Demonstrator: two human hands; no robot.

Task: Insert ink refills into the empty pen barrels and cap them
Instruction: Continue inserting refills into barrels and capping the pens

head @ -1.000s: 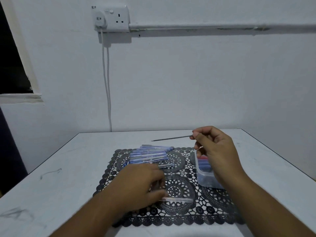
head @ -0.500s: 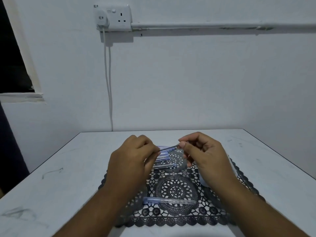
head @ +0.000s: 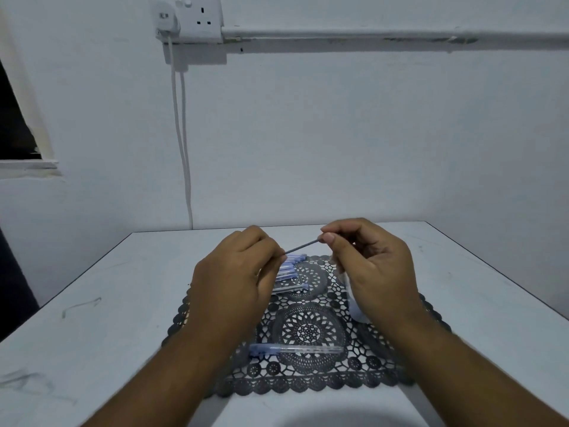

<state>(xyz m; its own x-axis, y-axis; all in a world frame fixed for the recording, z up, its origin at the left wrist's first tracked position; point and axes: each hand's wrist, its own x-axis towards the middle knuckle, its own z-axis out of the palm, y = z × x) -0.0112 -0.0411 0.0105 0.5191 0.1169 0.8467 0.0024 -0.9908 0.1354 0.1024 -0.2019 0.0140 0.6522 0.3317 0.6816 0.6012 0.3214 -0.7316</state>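
My right hand (head: 375, 272) pinches the upper end of a thin dark ink refill (head: 303, 246) between thumb and forefinger. The refill slants down to the left into the curled fingertips of my left hand (head: 237, 278), which grips a pen barrel almost wholly hidden behind the hand. Both hands hover above a black lace mat (head: 308, 380). A pile of clear barrels with blue ends (head: 292, 274) lies on the mat's far side, partly covered by my left hand. One capped pen (head: 295, 349) lies crosswise near the mat's front.
A clear plastic tub (head: 354, 312) stands on the mat's right side, mostly hidden by my right hand. The mat lies on a white table (head: 123, 303) against a wall. A socket with a white cable (head: 184, 149) hangs on the wall behind.
My left hand left the capped pen at the mat's front and rose to the pile. My right hand brought the refill left, and its lower end now meets my left fingers.
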